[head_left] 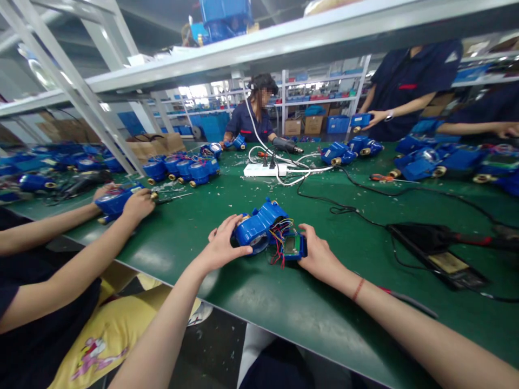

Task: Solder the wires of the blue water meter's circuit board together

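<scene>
A blue water meter body (259, 227) lies on the green table (194, 227) in front of me, its housing open and coloured wires spilling out. My left hand (223, 246) grips the meter's left side. My right hand (318, 256) holds the small blue circuit module (294, 246) that hangs from those wires, just right of the body.
A co-worker's hands (133, 202) at my left hold another blue meter. Several finished meters (182, 168) stand behind, a white power strip (263, 169) with cables mid-table, a black tool (438, 248) at right. Other people work at the far side.
</scene>
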`<state>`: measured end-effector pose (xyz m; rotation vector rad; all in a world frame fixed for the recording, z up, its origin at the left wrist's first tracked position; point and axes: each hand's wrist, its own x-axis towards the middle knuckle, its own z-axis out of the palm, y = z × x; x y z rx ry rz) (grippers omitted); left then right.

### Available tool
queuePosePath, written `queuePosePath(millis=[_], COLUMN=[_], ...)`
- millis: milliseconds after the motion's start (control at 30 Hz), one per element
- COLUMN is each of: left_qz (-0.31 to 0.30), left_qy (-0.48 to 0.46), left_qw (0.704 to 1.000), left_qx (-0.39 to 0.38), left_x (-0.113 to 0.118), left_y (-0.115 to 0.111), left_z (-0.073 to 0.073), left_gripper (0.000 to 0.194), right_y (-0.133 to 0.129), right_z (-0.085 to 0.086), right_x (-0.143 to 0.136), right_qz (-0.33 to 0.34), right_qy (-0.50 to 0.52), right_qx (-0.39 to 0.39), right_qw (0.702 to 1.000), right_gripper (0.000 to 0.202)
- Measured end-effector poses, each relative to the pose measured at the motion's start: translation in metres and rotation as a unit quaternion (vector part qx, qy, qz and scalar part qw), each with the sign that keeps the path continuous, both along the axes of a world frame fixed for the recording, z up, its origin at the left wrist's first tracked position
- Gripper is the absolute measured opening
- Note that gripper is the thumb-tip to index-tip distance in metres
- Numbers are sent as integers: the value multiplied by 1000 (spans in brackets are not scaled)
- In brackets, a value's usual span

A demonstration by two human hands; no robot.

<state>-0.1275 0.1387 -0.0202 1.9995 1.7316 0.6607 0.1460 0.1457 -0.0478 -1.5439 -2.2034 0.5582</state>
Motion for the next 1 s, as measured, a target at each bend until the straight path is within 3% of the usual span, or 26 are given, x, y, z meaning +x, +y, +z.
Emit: queuePosePath(millis=[300, 700, 1000], left_qz=[14, -3, -26], left_qy=[72, 122, 186], left_qw=[997, 990, 964], left_qx=[29, 72, 187], left_x=[23, 27, 25], left_y=[-4, -23, -42], left_z=[2, 3, -14], left_gripper=[73, 64, 63], right_y=[24, 17, 7], right_z=[14, 31, 28], right_x=[28, 47, 43], right_qz=[95, 216, 209], right_qy=[-59, -77, -83], right_qx=[-52, -103, -80], right_qw=[992, 968, 971], right_gripper=[56, 57, 65])
